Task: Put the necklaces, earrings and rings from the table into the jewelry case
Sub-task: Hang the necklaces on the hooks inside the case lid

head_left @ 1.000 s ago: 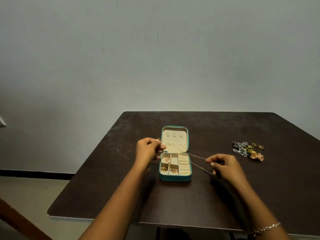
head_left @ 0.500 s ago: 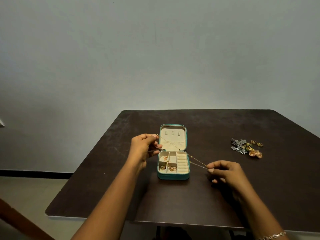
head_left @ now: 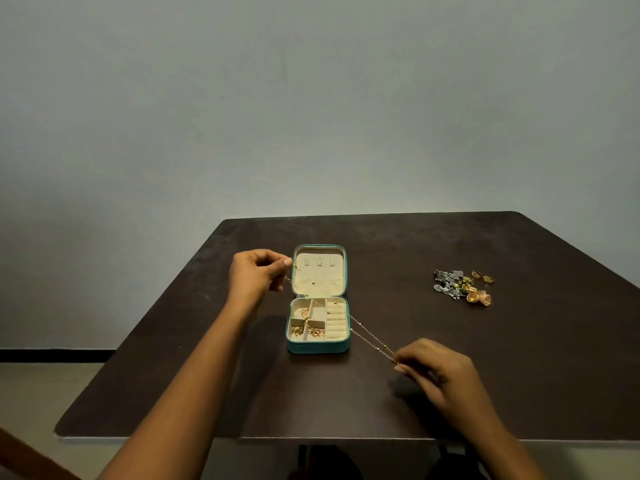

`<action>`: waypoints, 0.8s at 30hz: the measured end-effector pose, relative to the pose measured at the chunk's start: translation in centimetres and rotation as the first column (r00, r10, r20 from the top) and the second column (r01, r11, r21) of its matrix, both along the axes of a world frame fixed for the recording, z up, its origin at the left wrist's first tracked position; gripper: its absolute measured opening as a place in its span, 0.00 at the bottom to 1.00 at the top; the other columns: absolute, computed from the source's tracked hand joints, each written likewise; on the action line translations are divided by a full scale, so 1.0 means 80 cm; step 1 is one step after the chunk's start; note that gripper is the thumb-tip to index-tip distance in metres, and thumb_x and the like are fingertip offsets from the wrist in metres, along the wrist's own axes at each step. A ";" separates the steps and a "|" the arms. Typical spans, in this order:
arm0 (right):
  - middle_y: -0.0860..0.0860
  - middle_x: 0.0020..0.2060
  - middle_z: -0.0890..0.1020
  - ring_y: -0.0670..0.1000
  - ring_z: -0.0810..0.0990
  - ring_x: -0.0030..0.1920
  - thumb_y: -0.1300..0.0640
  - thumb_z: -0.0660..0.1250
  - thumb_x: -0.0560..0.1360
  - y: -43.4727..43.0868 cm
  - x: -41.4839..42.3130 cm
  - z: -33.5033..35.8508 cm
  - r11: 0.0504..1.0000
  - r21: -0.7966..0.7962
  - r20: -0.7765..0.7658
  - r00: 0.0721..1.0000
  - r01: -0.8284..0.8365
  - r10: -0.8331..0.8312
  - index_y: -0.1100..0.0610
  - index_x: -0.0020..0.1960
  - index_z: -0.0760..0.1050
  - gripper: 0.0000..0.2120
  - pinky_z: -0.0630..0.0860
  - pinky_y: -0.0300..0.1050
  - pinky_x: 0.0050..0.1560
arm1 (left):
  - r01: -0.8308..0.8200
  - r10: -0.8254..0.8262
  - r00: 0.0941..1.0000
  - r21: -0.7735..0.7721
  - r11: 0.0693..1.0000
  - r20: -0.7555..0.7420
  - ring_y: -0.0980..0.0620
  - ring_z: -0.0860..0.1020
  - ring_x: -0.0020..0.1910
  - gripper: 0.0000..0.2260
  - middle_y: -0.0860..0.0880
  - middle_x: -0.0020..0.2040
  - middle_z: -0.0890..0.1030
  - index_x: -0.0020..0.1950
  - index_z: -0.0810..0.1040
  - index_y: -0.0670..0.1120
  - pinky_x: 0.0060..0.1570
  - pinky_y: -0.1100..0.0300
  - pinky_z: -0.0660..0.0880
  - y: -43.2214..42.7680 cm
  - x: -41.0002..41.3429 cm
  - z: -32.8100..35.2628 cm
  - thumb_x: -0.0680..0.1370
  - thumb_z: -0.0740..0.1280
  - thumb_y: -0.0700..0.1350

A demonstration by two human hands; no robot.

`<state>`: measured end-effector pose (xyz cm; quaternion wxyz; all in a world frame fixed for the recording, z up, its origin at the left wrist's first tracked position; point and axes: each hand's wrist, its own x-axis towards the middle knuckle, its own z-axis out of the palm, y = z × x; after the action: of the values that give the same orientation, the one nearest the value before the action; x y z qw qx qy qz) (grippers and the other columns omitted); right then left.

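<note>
1. While the left grip (head_left: pixel 258 275) pinches one end of the gold necklace (head_left: pixel 372 337) between thumb and forefinger, just beside the upper left corner of the lid (head_left: pixel 318 284), the right grip (head_left: pixel 434 367) pinches the other end low over the surface (head_left: pixel 519 358), to the near right of the jewelry case (head_left: pixel 317 347). Both grips are closed on the chain; neither is free.
2. Necklace: runs as a fine diagonal line over the open case, from the lid's corner, across the tray and out past the right wall. Whether it touches the case cannot be told.
3. Change noted: half a second earlier the left grip sat lower, near the hinge, and the right grip lay closer to the case. They have since drawn apart, and the chain is now pulled out straighter.
4. Assessment: the chain is probably being straightened for hanging on the lid hooks (head_left: pixel 319 262). It is on no hook yet.
5. Case contents: small gold pieces (head_left: pixel 306 331) lie in the left compartments. No ring can be made out on the ring rolls (head_left: pixel 336 323).
6. Outstanding: a pile of silver and gold jewellery (head_left: pixel 460 285) lies well apart at the right of the surface, so most of the task is judged to remain.
</note>
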<state>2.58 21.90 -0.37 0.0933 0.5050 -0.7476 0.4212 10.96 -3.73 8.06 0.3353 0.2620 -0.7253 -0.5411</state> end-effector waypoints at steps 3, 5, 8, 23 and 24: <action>0.46 0.45 0.76 0.41 0.74 0.41 0.52 0.62 0.71 0.004 -0.002 -0.014 0.999 -0.013 -0.281 0.958 0.049 -0.051 0.50 0.45 0.76 0.05 0.71 0.30 0.41 | 0.017 -0.015 1.000 -0.069 0.997 0.027 0.55 0.74 0.30 0.04 0.47 0.33 0.79 0.38 0.79 0.42 0.27 0.67 0.73 0.004 -0.028 0.003 0.73 0.69 0.37; 0.49 0.50 0.75 0.43 0.74 0.46 0.54 0.63 0.72 0.006 0.000 -0.018 0.997 -0.061 -0.367 0.928 0.052 -0.071 0.54 0.43 0.78 0.06 0.71 0.30 0.44 | 0.052 -0.047 0.997 -0.101 0.993 0.053 0.54 0.74 0.30 0.04 0.47 0.32 0.78 0.38 0.79 0.42 0.26 0.67 0.73 0.007 -0.050 0.005 0.73 0.69 0.37; 0.50 0.47 0.81 0.47 0.75 0.49 0.55 0.64 0.72 0.005 0.003 -0.020 0.999 -0.015 -0.556 0.831 0.032 -0.035 0.56 0.43 0.80 0.07 0.76 0.37 0.43 | 0.091 -0.080 0.993 -0.125 0.988 0.092 0.54 0.73 0.28 0.06 0.47 0.30 0.77 0.36 0.79 0.42 0.25 0.67 0.72 0.011 -0.083 0.006 0.73 0.70 0.37; 0.47 0.39 0.78 0.48 0.73 0.41 0.56 0.62 0.72 -0.011 -0.042 -0.031 0.962 0.274 -0.565 0.808 -0.008 0.168 0.54 0.41 0.77 0.05 0.71 0.37 0.35 | 0.196 -0.114 0.922 -0.191 0.962 0.369 0.57 0.72 0.25 0.04 0.46 0.32 0.78 0.41 0.81 0.36 0.23 0.68 0.71 0.061 -0.213 -0.013 0.73 0.70 0.37; 0.47 0.39 0.77 0.48 0.72 0.41 0.56 0.62 0.72 -0.012 -0.043 -0.032 0.962 0.273 -0.541 0.825 -0.011 0.163 0.54 0.41 0.77 0.06 0.70 0.37 0.34 | 0.188 -0.105 0.919 -0.189 0.964 0.379 0.57 0.72 0.25 0.03 0.44 0.34 0.80 0.40 0.81 0.37 0.24 0.66 0.72 0.061 -0.219 -0.020 0.73 0.70 0.36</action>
<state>-0.90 20.98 -2.96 0.2216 0.6474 -0.7118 0.1583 -6.58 1.15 6.44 0.1800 0.2639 -0.8483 -0.4223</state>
